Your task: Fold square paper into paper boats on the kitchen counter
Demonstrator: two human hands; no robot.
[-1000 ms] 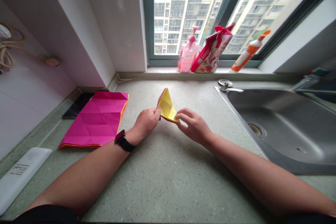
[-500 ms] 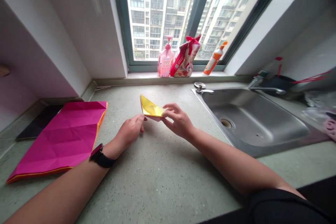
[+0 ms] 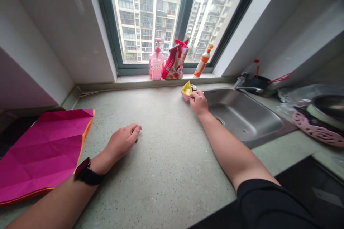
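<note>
A small folded paper boat (image 3: 186, 89), yellow inside and pinkish outside, is at the back of the counter beside the sink's left corner. My right hand (image 3: 199, 102) pinches its near right end between thumb and fingers. Closer to me, my left hand (image 3: 124, 138) rests on the counter with its fingers curled together and nothing visible in them. Left of that hand lies a stack of creased magenta paper (image 3: 51, 146) with yellow and orange edges, partly covered by my left forearm.
The steel sink (image 3: 242, 109) is on the right, with a faucet (image 3: 249, 88) behind it. On the windowsill stand a pink pump bottle (image 3: 156, 62), a red bag (image 3: 176, 61) and an orange-and-white bottle (image 3: 203, 62). A pan (image 3: 330, 109) sits at far right.
My right hand has carried the paper boat away to the back right, near the sink. My left hand has let go of it and stays on the counter. The view has turned right.
</note>
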